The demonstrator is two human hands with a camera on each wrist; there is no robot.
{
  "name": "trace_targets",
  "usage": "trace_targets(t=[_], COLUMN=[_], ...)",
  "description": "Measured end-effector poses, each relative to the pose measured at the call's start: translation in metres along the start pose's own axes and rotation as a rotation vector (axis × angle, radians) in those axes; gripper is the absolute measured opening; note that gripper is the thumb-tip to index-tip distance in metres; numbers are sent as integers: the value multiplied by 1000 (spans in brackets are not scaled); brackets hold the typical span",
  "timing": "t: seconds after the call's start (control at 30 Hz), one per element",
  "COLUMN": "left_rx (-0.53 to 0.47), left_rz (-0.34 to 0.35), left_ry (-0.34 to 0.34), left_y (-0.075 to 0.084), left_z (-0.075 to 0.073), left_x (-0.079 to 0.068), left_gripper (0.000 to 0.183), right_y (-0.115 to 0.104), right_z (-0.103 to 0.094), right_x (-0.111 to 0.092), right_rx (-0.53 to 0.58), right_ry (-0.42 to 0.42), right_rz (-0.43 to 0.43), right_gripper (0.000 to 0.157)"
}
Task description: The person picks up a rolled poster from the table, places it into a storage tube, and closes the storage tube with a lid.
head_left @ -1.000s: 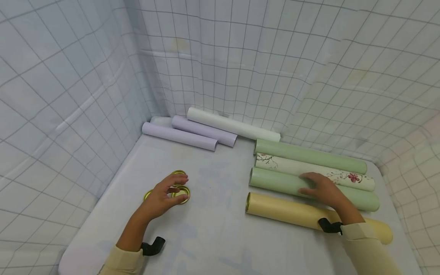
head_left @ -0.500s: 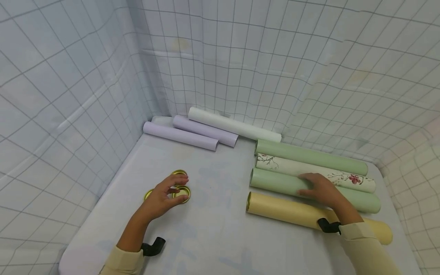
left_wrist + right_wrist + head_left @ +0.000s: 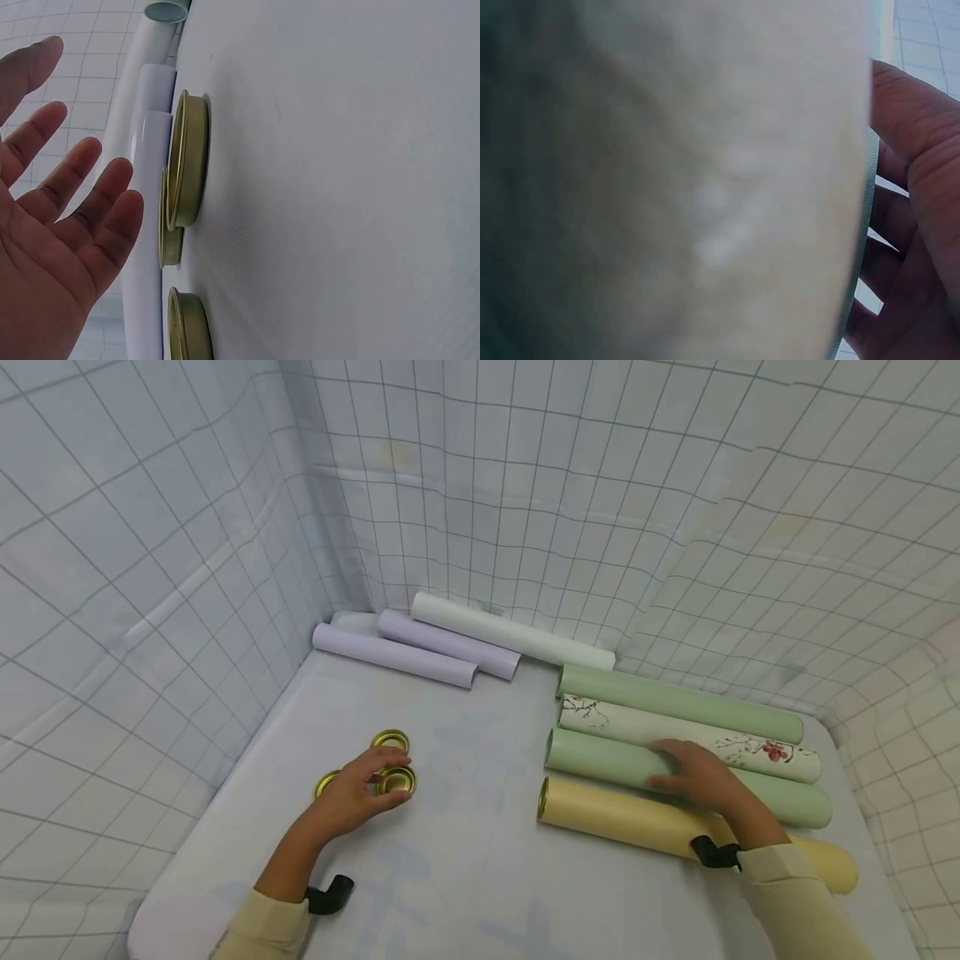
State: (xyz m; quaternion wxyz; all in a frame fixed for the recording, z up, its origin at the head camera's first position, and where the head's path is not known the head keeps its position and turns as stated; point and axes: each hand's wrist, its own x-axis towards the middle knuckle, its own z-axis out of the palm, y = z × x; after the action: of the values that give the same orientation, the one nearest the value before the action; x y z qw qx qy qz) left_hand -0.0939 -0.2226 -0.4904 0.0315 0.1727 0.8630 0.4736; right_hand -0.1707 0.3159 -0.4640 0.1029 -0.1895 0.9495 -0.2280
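Note:
My left hand [image 3: 351, 793] hovers over three round gold metal lids, its fingers spread and loosely bent, holding nothing. One lid [image 3: 391, 742] lies beyond the fingertips, another [image 3: 396, 783] between thumb and fingers, and a third [image 3: 324, 783] is partly hidden behind the hand. In the left wrist view the palm stands apart from the lids [image 3: 191, 161]. My right hand [image 3: 697, 777] rests loosely over a pale green tube [image 3: 600, 756], thumb on the near side, fingers towards the far side. A yellow tube [image 3: 615, 814] lies under the right wrist; a blurred tube surface [image 3: 705, 180] fills most of the right wrist view.
Behind the right hand lie a flower-printed tube [image 3: 645, 722] and another green tube [image 3: 675, 702]. Two lavender rolls [image 3: 390, 656] and a white roll [image 3: 510, 631] lie along the back. Grid-patterned cloth walls [image 3: 525, 485] enclose the white table [image 3: 465, 860].
My left hand has shifted very slightly, and more of the lids shows between and beyond its fingers. The right hand has hardly moved on the green tube.

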Motion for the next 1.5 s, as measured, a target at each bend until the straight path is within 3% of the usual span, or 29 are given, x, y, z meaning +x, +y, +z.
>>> trace_targets(t=[0.17,0.4,0.77,0.97,1.27,1.5], left_rx=[56,151,219,237,232,234], left_rz=[48,19,52,57,13,8], left_ry=[-15,-48,-70,-128,-201,-213], left_y=[-2,-4,-2,0,4,-3], left_z=[-3,-3,-14,-24,-45,-46], left_x=[1,1,15,32,71,101], left_gripper=[47,47,49,48,47,47], right_y=[0,-1,-6,-6,-2,0], right_z=[2,2,1,0,2,1], right_x=[0,1,4,6,9,10], right_rx=[28,40,47,37,46,-24], right_ry=[-43,-67,-81,-89,-98,-86], right_rz=[29,36,5,-14,-42,-78], right_gripper=[76,79,79,79,76,77])
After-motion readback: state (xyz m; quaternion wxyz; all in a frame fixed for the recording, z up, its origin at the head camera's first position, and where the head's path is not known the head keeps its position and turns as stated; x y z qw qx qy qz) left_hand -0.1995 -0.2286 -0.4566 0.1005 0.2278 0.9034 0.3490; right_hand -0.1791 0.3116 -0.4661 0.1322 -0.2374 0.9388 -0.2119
